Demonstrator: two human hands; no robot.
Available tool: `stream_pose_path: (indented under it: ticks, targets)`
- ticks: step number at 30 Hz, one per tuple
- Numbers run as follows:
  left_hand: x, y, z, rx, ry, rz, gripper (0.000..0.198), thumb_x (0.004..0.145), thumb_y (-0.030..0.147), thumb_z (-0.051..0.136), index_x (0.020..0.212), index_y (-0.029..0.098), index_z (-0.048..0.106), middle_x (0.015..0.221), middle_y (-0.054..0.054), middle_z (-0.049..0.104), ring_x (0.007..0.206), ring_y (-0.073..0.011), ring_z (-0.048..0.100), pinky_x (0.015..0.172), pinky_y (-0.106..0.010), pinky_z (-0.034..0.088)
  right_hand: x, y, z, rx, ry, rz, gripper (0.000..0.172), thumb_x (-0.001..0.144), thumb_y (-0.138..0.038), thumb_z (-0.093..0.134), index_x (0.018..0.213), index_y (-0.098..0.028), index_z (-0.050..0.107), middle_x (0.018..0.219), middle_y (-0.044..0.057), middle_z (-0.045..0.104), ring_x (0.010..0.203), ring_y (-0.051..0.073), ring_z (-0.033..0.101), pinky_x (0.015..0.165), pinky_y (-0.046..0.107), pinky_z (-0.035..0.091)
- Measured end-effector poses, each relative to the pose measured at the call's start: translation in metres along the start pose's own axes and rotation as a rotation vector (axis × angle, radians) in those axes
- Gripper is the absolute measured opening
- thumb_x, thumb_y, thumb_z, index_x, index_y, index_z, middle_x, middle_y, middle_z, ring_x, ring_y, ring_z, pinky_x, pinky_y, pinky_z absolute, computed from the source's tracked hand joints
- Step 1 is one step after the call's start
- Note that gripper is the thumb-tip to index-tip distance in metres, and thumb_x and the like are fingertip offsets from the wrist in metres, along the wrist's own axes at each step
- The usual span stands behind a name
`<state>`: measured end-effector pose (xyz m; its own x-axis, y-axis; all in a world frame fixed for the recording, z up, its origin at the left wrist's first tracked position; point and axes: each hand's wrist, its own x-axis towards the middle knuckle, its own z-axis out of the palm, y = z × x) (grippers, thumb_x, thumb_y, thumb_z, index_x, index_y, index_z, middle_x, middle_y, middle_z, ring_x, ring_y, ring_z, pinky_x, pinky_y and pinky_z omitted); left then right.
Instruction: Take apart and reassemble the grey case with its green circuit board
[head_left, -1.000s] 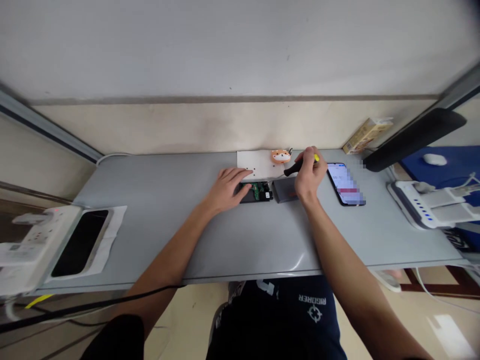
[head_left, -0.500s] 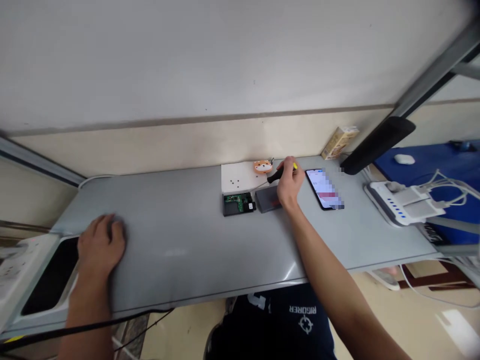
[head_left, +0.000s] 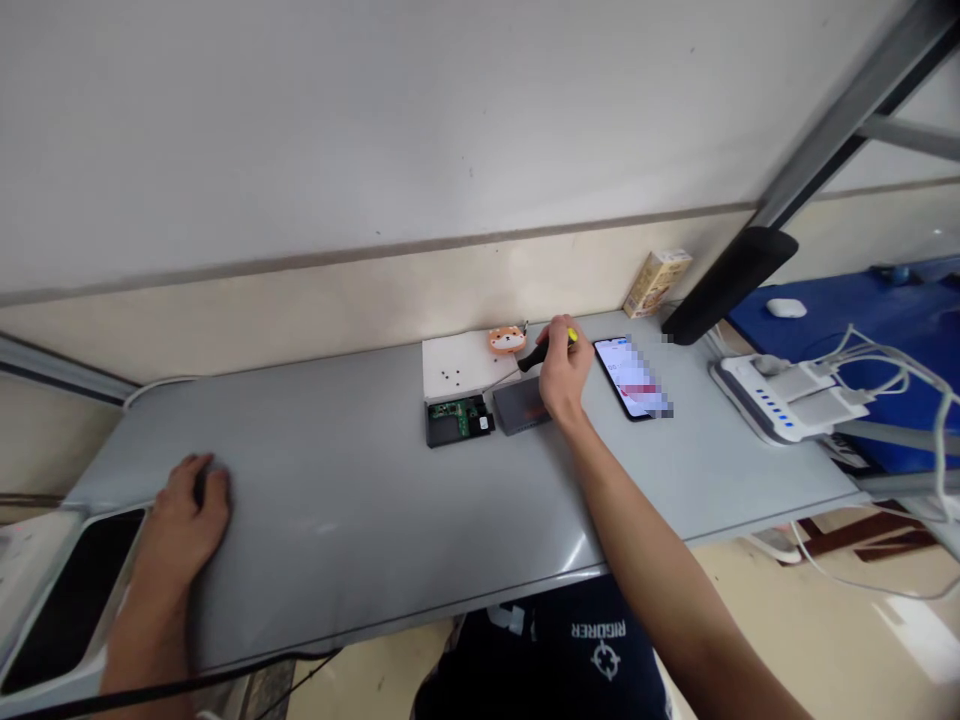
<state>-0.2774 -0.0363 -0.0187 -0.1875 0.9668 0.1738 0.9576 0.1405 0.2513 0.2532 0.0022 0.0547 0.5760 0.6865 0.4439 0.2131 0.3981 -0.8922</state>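
Observation:
My right hand (head_left: pixel 564 370) is closed around a screwdriver (head_left: pixel 534 357) with a black and yellow handle. Its thin shaft points down to the left, the tip near the upper right edge of an opened black case with a green circuit board (head_left: pixel 460 418). Beside that case lies a flat grey cover (head_left: pixel 519 408), partly hidden behind my right hand. Several tiny dark screws (head_left: pixel 452 377) lie on a white sheet of paper (head_left: pixel 439 352) behind the board. Far to the left, my left hand (head_left: pixel 184 515) rests on the table with fingers apart, holding nothing, next to a black-screened device (head_left: pixel 79 600).
An orange animal-face case (head_left: pixel 507 340) sits on the paper. On the right are a lit phone (head_left: pixel 632 378), a small carton (head_left: pixel 656 283), a leaning black bar (head_left: pixel 731 285) and a white power strip (head_left: pixel 787 398) with cables. A wall (head_left: pixel 360 300) bounds the grey table (head_left: pixel 315 430).
The view has turned slightly, so everything sits a bit farther left. My right hand keeps hold of the screwdriver, its tip still by the board. My left hand stays on the table.

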Motion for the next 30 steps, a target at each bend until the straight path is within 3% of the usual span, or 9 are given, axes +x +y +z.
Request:
stream_pose_path:
  ticks: [4,8,15,20,25,30]
  targets:
    - [0.003,-0.004,0.004,0.025,-0.007,0.014,0.071,0.099,0.053,0.034,0.146,0.001,0.048,0.153,-0.026,0.05,0.145,-0.0392,0.048,0.12,-0.055,0.038,0.0,0.0,0.0,-0.011,-0.007,0.006,0.045,0.102,-0.047,0.045,0.065,-0.022,0.048,0.06,-0.004,0.045,0.058,0.012,0.044,0.059,0.027,0.037]
    - [0.001,-0.011,0.006,0.052,-0.024,0.055,0.076,0.099,0.053,0.031,0.147,-0.003,0.047,0.158,-0.028,0.043,0.151,-0.0387,0.038,0.124,-0.053,0.031,0.0,-0.001,-0.001,-0.013,-0.008,-0.003,0.045,0.102,-0.047,0.044,0.065,-0.022,0.048,0.06,-0.003,0.045,0.057,0.012,0.044,0.058,0.026,0.037]
    - [-0.005,-0.014,-0.003,-0.003,-0.104,0.093,0.071,0.097,0.054,0.036,0.15,0.008,0.043,0.164,-0.019,0.039,0.154,-0.0331,0.034,0.125,-0.057,0.028,0.001,-0.002,-0.003,-0.002,0.004,0.004,0.042,0.102,-0.044,0.044,0.066,-0.022,0.05,0.061,-0.003,0.046,0.059,0.012,0.046,0.059,0.027,0.039]
    - [-0.011,-0.009,-0.008,-0.048,-0.076,0.122,0.059,0.098,0.049,0.041,0.147,0.017,0.049,0.163,-0.012,0.043,0.152,-0.0315,0.038,0.123,-0.061,0.031,0.001,-0.002,-0.003,-0.004,0.023,-0.021,0.042,0.102,-0.043,0.044,0.066,-0.022,0.049,0.061,-0.003,0.046,0.059,0.012,0.046,0.06,0.027,0.039]
    - [-0.021,0.0,-0.015,-0.107,-0.044,0.175,0.048,0.099,0.047,0.048,0.143,0.029,0.054,0.16,-0.002,0.048,0.144,-0.0274,0.052,0.121,-0.054,0.038,0.002,-0.002,-0.004,-0.022,0.033,-0.026,0.043,0.102,-0.043,0.043,0.065,-0.022,0.048,0.061,-0.003,0.047,0.059,0.012,0.046,0.06,0.027,0.038]
    - [-0.024,-0.001,-0.025,-0.083,-0.077,0.156,0.048,0.097,0.05,0.049,0.14,0.03,0.056,0.16,0.001,0.049,0.141,-0.0271,0.054,0.118,-0.049,0.043,0.002,-0.003,-0.006,-0.017,0.041,-0.028,0.044,0.103,-0.043,0.044,0.065,-0.022,0.048,0.061,-0.003,0.045,0.059,0.012,0.045,0.061,0.029,0.037]
